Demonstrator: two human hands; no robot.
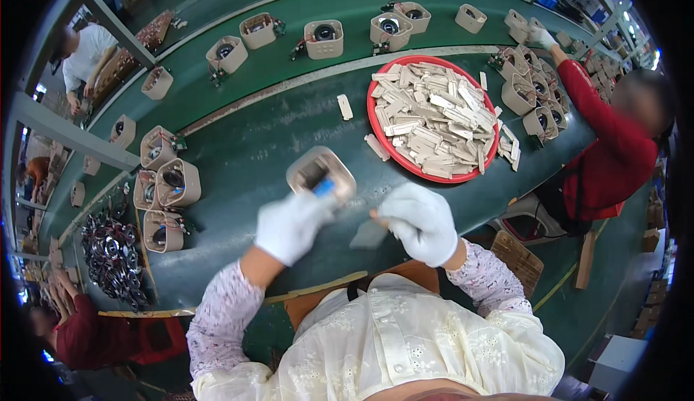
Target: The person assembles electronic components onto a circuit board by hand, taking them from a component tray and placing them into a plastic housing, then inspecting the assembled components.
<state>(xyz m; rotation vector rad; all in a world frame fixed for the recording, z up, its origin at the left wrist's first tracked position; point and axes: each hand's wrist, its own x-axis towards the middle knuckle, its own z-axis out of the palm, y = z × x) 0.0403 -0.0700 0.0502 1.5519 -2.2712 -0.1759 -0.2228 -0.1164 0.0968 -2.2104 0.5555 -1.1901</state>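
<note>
Just left of the middle, a beige plastic housing with a dark hollow inside is tipped toward me, with something blue at its near rim. My left hand, in a white glove and blurred by motion, grips the housing's near side. My right hand, also gloved, is a little above the green table with thumb and fingers pinched together. By its fingertips a pale translucent patch shows; I cannot tell whether it is held or lies on the table. What the pinch holds is hidden.
A round red tray heaped with beige plastic strips stands ahead right. Beige housings with speakers and a pile of loose speakers are at left. More housings line the far belt. A co-worker in red reaches at right.
</note>
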